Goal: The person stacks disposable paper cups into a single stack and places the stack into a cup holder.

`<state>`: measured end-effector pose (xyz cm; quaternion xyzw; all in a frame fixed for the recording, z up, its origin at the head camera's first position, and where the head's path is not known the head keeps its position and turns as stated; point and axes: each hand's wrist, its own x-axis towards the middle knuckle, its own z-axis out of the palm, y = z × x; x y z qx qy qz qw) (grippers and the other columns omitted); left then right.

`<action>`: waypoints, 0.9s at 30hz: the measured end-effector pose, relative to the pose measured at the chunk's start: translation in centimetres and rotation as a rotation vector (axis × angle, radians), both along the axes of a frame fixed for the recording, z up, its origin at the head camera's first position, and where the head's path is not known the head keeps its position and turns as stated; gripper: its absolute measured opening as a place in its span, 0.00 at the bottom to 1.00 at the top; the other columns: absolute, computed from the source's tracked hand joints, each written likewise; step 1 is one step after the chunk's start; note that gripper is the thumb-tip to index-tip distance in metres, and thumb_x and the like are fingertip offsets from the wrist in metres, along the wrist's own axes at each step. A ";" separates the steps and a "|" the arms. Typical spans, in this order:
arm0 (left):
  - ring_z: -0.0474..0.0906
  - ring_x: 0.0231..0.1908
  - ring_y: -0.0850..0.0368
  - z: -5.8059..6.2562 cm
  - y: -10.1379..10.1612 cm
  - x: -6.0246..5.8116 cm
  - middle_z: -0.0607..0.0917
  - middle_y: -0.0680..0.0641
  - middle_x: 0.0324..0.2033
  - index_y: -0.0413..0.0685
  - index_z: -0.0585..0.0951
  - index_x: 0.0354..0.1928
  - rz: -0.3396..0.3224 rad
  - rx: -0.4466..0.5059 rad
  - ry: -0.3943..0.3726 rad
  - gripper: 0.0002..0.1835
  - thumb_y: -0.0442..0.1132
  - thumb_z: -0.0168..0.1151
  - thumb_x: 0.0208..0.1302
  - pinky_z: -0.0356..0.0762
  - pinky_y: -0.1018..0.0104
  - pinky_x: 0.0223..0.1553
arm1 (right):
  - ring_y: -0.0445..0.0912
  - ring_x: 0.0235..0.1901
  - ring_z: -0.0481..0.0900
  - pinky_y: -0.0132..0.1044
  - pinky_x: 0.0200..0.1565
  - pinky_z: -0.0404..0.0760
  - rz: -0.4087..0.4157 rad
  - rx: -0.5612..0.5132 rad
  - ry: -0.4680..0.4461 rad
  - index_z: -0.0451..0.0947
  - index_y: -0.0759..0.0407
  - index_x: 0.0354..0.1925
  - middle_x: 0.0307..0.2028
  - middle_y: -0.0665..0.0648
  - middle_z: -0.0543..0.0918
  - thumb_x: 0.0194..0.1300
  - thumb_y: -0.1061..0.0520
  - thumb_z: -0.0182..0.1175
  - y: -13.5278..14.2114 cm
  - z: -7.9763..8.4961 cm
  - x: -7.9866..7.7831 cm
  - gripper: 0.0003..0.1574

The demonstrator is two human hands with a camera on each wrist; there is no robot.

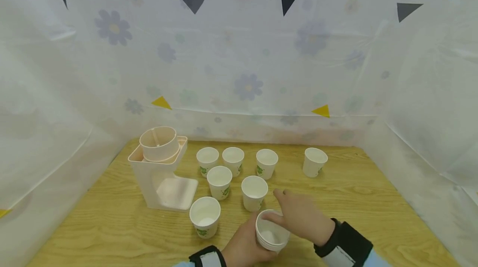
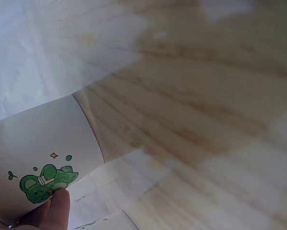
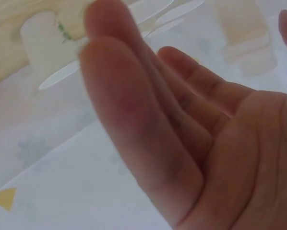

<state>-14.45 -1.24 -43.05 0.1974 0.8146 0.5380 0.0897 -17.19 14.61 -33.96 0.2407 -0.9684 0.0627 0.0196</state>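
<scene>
Near the table's front edge, my left hand (image 1: 246, 244) grips a small stack of white paper cups (image 1: 272, 247), tilted with the mouth up. The left wrist view gives a close look at the outer cup (image 2: 38, 139), its green cartoon print, and a fingertip (image 2: 60, 203) against its side. Over the stack's mouth hovers my right hand (image 1: 305, 219), its thumb overlapping the rim in the head view. Seen from the right wrist, the hand (image 3: 196, 129) has its palm bare and its fingers extended, with nothing between them. Just beyond stands a single paper cup (image 1: 254, 194).
Several more paper cups stand upright on the wooden table (image 1: 112, 233), among them a near-left cup (image 1: 205, 213) and a far-right cup (image 1: 315, 163). At the left is a cream-coloured appliance (image 1: 151, 177) with a round top. Pale flowered sheeting (image 1: 246, 51) encloses the back and sides.
</scene>
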 end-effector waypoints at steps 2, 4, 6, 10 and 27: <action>0.77 0.48 0.56 0.0 0.0 0.0 0.80 0.46 0.51 0.45 0.66 0.59 -0.001 0.008 -0.003 0.41 0.42 0.75 0.40 0.76 0.56 0.52 | 0.48 0.23 0.79 0.42 0.21 0.79 -0.048 -0.002 -0.003 0.77 0.63 0.44 0.30 0.60 0.84 0.51 0.28 0.56 0.4 0.3 -0.7 0.42; 0.77 0.48 0.57 0.0 -0.1 0.0 0.80 0.46 0.52 0.45 0.67 0.59 0.000 0.009 -0.003 0.42 0.42 0.75 0.39 0.75 0.55 0.53 | 0.47 0.22 0.79 0.41 0.21 0.79 -0.084 0.000 0.005 0.77 0.63 0.45 0.33 0.61 0.86 0.52 0.29 0.56 0.9 0.4 -1.4 0.41; 0.77 0.49 0.57 0.0 0.0 -0.1 0.80 0.47 0.52 0.44 0.67 0.59 0.001 0.006 0.002 0.42 0.42 0.75 0.39 0.75 0.55 0.53 | 0.45 0.19 0.77 0.40 0.18 0.76 -0.114 0.000 0.020 0.78 0.62 0.44 0.34 0.60 0.86 0.53 0.30 0.56 1.4 0.5 -2.1 0.39; 0.77 0.48 0.57 0.0 0.0 -0.1 0.80 0.46 0.52 0.43 0.67 0.59 0.003 -0.002 0.013 0.41 0.42 0.75 0.40 0.76 0.56 0.53 | 0.43 0.16 0.74 0.39 0.16 0.74 -0.137 0.000 0.080 0.78 0.61 0.39 0.29 0.59 0.85 0.55 0.30 0.55 2.5 0.1 -3.7 0.36; 0.77 0.46 0.62 -0.3 0.0 -0.2 0.81 0.50 0.50 0.49 0.68 0.56 0.009 0.028 -0.027 0.38 0.44 0.75 0.40 0.76 0.59 0.51 | 0.75 0.52 0.65 0.67 0.50 0.71 -0.296 -0.091 0.325 0.68 0.74 0.57 0.56 0.80 0.68 0.58 0.41 0.59 8.3 -5.1 -14.0 0.43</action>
